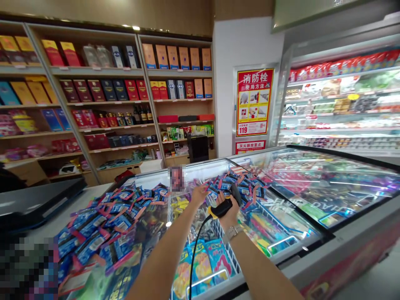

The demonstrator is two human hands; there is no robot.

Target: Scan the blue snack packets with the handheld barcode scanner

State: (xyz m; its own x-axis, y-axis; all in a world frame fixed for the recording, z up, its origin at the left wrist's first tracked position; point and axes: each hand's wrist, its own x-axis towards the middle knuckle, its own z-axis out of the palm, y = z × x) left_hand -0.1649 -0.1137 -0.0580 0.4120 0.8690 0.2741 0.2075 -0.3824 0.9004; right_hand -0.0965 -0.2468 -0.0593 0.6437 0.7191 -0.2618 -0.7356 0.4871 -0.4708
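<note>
My right hand, with a watch on its wrist, is wrapped round a black and yellow barcode scanner. The scanner's head points away from me, over the freezer, and its black cable hangs down between my forearms. Just to its left, my left hand has its fingers closed at the edge of a blue packet with pink ends. Many similar packets lie heaped beyond both hands. Another big pile of blue packets spreads over the glass at the left.
A chest freezer with glass lids and wire baskets of bagged goods stretches below and to the right. A dark flat device stands at far left. Shelves of boxes and a lit chiller stand behind.
</note>
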